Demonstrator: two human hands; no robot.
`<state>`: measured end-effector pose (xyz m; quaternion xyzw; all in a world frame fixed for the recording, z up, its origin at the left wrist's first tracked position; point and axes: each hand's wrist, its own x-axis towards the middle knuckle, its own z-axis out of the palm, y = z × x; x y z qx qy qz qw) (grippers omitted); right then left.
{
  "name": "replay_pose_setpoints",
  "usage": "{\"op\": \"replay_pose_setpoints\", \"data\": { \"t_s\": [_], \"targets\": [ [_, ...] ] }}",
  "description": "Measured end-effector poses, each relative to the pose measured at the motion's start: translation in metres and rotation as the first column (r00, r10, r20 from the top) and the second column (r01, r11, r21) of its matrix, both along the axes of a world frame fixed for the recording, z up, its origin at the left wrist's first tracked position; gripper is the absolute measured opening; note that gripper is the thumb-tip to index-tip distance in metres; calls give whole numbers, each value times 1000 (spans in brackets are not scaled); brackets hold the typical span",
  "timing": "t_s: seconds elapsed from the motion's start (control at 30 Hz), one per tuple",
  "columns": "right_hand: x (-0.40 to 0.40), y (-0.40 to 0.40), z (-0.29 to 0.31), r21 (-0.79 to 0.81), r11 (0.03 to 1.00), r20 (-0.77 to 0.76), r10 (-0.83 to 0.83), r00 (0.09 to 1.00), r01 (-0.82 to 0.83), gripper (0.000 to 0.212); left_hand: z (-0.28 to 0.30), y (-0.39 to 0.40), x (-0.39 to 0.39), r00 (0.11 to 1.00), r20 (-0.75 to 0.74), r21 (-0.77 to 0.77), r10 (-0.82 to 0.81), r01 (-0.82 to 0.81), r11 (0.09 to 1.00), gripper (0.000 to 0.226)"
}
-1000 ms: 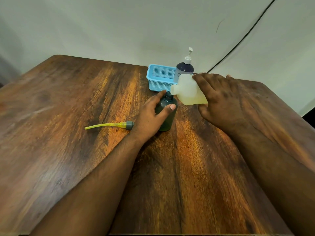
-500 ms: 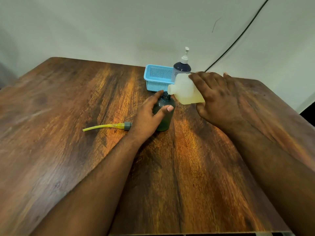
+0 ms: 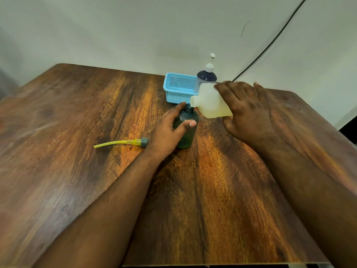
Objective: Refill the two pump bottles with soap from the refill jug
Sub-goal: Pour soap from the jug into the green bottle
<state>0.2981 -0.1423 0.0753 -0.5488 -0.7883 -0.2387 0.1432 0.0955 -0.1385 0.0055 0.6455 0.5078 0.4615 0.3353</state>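
A dark green bottle (image 3: 187, 132) stands uncapped in the middle of the wooden table (image 3: 67, 151). My left hand (image 3: 166, 130) grips its body from the left. My right hand (image 3: 249, 113) holds the pale translucent refill jug (image 3: 210, 103) tipped on its side, its spout right over the green bottle's open neck. The bottle's grey pump cap with a yellow tube (image 3: 125, 142) lies flat on the table to the left. A second pump bottle (image 3: 206, 76), dark blue with a white pump, stands behind the jug.
A light blue perforated basket (image 3: 178, 88) sits at the back of the table, next to the dark blue bottle. A black cable (image 3: 270, 43) runs down the wall behind. The table's right edge lies beyond my right forearm.
Both hands, the jug and the green bottle hold the same pose; only the camera view shifted slightly.
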Motion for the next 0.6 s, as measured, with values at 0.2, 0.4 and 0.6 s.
{"op": "replay_pose_setpoints", "data": {
  "t_s": [0.2,0.4,0.6],
  "targets": [
    [0,1,0,2,1000,7,1,1000,-1,81,2,-1,0,1000,1,-12,2,-2,1000,69],
    [1,1,-2,37,999,8,10,1000,-10,80,3,-2,0,1000,2,-1,3,-3,1000,68],
    [1,2,-2,36,999,0,10,1000,-10,81,3,-2,0,1000,4,-5,-3,3,1000,69]
  ]
}}
